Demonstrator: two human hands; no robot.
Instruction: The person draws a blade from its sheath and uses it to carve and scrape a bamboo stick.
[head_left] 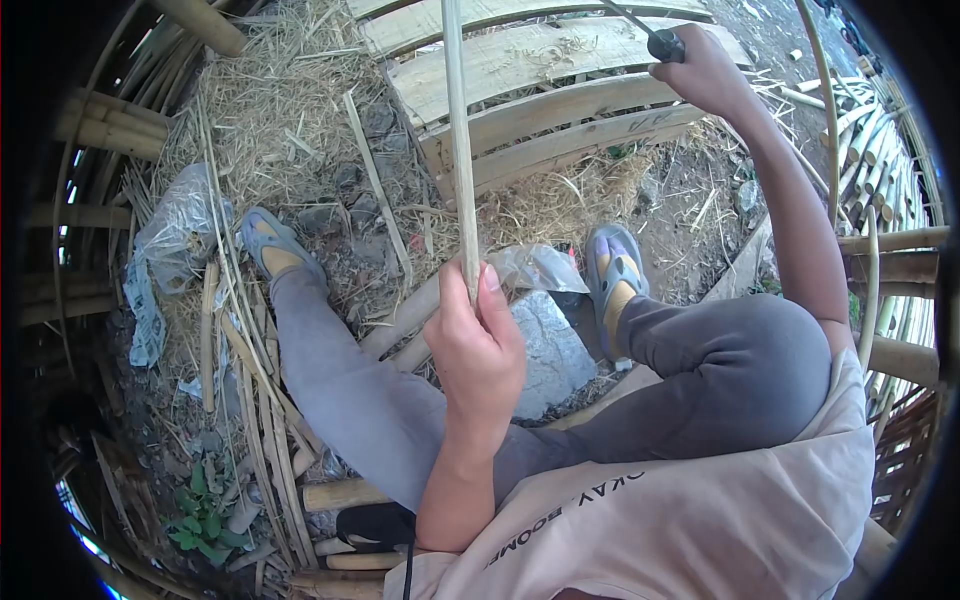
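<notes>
My left hand [477, 345] is closed round the lower end of a long, pale bamboo stick [460, 150], thumb pressed along it. The stick points away from me and runs out of view at the top. At the upper right, my right hand [705, 70] grips a tool with a dark handle [665, 46] and a thin metal blade or shaft [625, 13]. Its far end is cut off by the frame edge, so its exact kind is unclear. The tool sits above a slatted wooden platform [540, 60], apart from the stick.
Straw and shavings [290, 110] cover the ground. Split bamboo strips [265, 440] and a plastic bag [185, 225] lie at left. A flat stone block [550, 350] rests between my legs. Cut bamboo pieces [875, 150] are piled at right, near upright poles.
</notes>
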